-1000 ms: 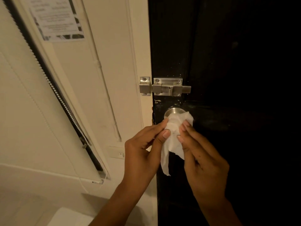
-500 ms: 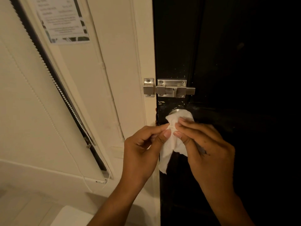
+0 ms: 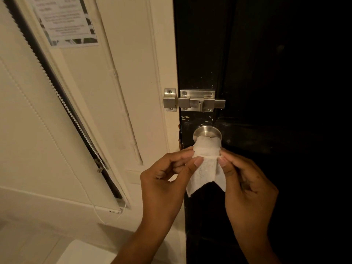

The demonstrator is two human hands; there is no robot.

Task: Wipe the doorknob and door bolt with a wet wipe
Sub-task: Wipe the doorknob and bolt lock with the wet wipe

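Observation:
A round steel doorknob (image 3: 206, 131) sits on the black door (image 3: 266, 73), just below a steel door bolt (image 3: 194, 101) that spans the door edge and frame. A white wet wipe (image 3: 206, 164) drapes over the knob's lower front and hangs down. My left hand (image 3: 165, 180) pinches the wipe's left edge between thumb and fingers. The wipe's right edge is pinched by my right hand (image 3: 245, 183). The knob's upper half shows bare above the wipe.
A cream door frame and wall (image 3: 133, 92) lie left of the door. A slanted roller blind with a bead chain (image 3: 62, 103) crosses the wall. A printed notice (image 3: 64, 21) is stuck at the upper left. A white object (image 3: 83, 252) shows at the bottom.
Both hands have slid lower and apart, spreading the wipe between them. The upper part of the doorknob, covered before, now shows.

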